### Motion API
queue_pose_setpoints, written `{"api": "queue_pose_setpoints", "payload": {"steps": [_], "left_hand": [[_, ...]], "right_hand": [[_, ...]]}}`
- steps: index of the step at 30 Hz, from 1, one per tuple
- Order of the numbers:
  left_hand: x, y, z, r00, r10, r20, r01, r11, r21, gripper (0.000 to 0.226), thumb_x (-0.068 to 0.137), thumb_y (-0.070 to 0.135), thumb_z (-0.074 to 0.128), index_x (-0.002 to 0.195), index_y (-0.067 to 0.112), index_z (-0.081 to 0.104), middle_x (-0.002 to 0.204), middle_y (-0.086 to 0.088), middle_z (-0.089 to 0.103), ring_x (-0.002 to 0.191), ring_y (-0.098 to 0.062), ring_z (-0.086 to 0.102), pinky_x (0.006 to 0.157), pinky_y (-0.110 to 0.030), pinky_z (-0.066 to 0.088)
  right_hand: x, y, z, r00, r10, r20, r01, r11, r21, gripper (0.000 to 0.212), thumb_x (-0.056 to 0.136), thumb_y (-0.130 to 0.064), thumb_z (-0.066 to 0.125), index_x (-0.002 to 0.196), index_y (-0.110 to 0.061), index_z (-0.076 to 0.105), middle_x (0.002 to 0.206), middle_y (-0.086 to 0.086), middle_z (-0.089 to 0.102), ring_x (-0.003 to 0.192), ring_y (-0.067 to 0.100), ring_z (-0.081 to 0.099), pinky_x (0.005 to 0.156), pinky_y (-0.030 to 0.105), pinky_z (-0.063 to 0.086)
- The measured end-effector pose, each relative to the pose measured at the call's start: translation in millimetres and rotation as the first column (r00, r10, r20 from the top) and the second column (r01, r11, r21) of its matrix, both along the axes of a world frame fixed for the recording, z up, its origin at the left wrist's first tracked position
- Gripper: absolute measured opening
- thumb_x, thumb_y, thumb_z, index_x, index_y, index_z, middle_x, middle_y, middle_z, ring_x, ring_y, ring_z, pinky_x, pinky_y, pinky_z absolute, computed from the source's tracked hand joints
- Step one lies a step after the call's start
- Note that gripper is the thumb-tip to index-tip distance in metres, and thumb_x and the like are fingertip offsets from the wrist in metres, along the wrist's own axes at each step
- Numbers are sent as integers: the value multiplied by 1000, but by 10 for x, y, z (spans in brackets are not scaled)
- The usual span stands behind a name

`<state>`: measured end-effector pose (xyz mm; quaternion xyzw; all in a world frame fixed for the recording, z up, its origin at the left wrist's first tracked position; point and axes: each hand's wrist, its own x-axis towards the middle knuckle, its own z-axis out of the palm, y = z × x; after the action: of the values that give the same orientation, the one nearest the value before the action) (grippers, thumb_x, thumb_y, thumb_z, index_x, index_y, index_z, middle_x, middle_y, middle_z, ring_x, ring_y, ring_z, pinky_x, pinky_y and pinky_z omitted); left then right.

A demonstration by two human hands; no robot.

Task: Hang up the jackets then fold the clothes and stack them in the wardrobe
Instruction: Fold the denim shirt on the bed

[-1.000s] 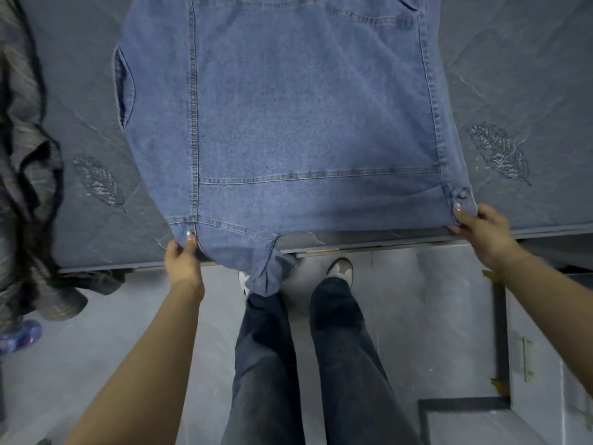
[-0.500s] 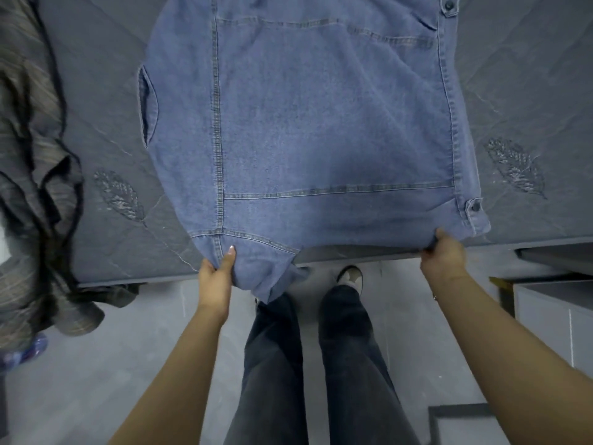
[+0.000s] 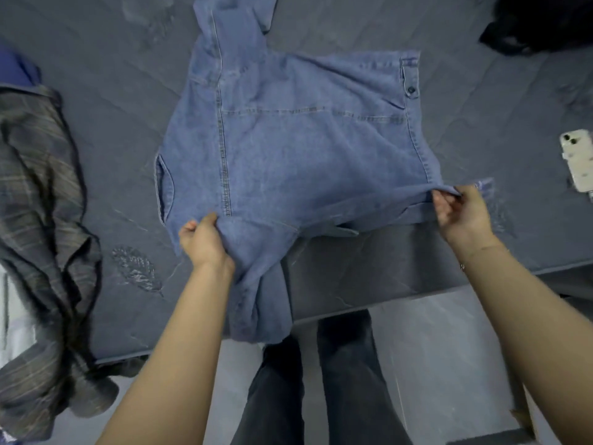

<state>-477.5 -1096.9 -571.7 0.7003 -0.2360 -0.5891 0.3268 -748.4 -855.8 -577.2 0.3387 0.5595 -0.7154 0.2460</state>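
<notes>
Denim jacket (image 3: 298, 149) being folded on a bed (image 3: 96, 123).
Hem, earlier flat, is being lifted, pinched by fingers of left hand (image 3: 205, 242) and right hand (image 3: 462, 210).

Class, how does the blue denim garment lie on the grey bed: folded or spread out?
Mostly spread: the blue denim garment lies flat on the grey bed, its near hem lifted by both hands, one part hanging over the edge.

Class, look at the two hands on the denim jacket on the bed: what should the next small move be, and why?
Probably carry the gripped edge forward and lay it over the body. The left hand and right hand both grip the near edge of the denim jacket, lifted off the bed, with one part hanging over the side.
</notes>
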Motion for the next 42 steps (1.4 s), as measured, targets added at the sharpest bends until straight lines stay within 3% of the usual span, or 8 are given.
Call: {"api": "queue_pose_setpoints", "payload": {"steps": [6,11,15,19,25,33,37,42], "left_hand": [[-505,-556,-560,994,-78,71,73,995,63,11,97,12,55,93,9,46,87,-3,47,83,-16,44,83,-31,47],[-739,-473,-839,875,-404,269,413,910,23,59,97,14,57,145,0,25,115,-3,46,107,-16,43,91,-15,41],[-874,64,-801,370,-567,736,780,620,86,90,88,32,69,155,15,12,162,-14,5,149,-28,9,118,-46,10],[-1175,677,-871,-67,-510,858,991,-130,0,65,95,33,58,152,23,29,162,-12,12,150,-29,10,118,-56,9],[-1369,516,-1564,-482,-342,807,856,-380,351,68,92,70,6,152,42,-8,161,2,-23,147,-20,-23,117,-54,-14],[-1404,321,-1296,-422,-624,658,893,-412,181,61,99,45,47,153,31,23,164,-2,-7,150,-22,-10,120,-51,-8],[-949,185,-739,173,-798,577,981,90,-171,28,92,6,61,119,4,66,139,-14,53,130,-30,48,113,-42,33],[238,-78,-521,410,-497,765,856,499,-135,27,86,2,67,113,0,64,113,-19,62,110,-36,55,99,-38,39]], "right_hand": [[-589,-505,-525,940,318,124,-321,947,7,13,102,-8,44,95,-12,53,104,8,61,81,14,67,89,22,54],[-672,-444,-785,814,577,71,-581,810,82,56,100,5,37,150,-8,18,144,21,44,131,28,47,106,33,39],[-404,-124,-737,266,937,-226,-641,347,685,51,90,18,44,140,5,42,146,22,43,132,27,42,115,36,31],[-245,-75,-937,-421,904,-70,-320,-76,945,58,94,4,47,150,-6,33,160,12,22,149,28,17,121,48,16],[-1028,39,-1445,-435,844,313,-17,-355,935,64,101,-55,26,157,-26,12,164,-1,5,151,28,6,120,56,8],[-939,-31,-1278,-338,868,363,-61,-406,912,63,104,-38,35,156,-19,5,164,7,0,151,28,0,120,52,-2],[-413,-195,-831,-216,972,88,-282,-149,948,48,87,0,58,135,2,52,146,24,42,135,40,39,113,46,27],[856,-445,-501,-114,991,-73,-741,-36,670,16,93,-9,62,108,-10,68,101,5,69,87,17,63,77,19,44]]}}
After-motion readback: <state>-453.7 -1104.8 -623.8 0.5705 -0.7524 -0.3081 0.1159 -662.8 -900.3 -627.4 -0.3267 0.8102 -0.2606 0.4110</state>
